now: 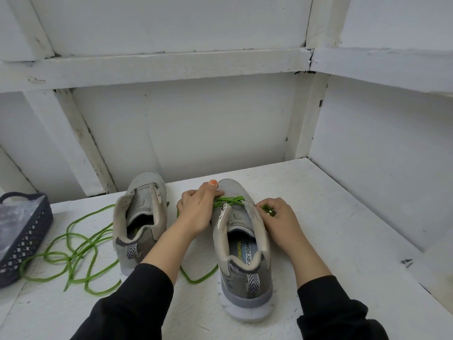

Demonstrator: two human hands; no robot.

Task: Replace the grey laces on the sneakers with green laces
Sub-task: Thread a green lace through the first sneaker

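On the tabletop (338, 224) the right sneaker (242, 256) stands with heel near; a loose green lace (73, 256) lies left of the other sneaker (141, 224). Farther, the left hand (196, 213) grips the threaded green lace (231, 199), the right hand (278, 220) pinches its end.

a bare, makeshift work corner: white-painted board walls (186, 133) braced with rough wooden battens (157, 65), a scuffed white counter (331, 217), a dark plastic basket (27, 231) at its edge.
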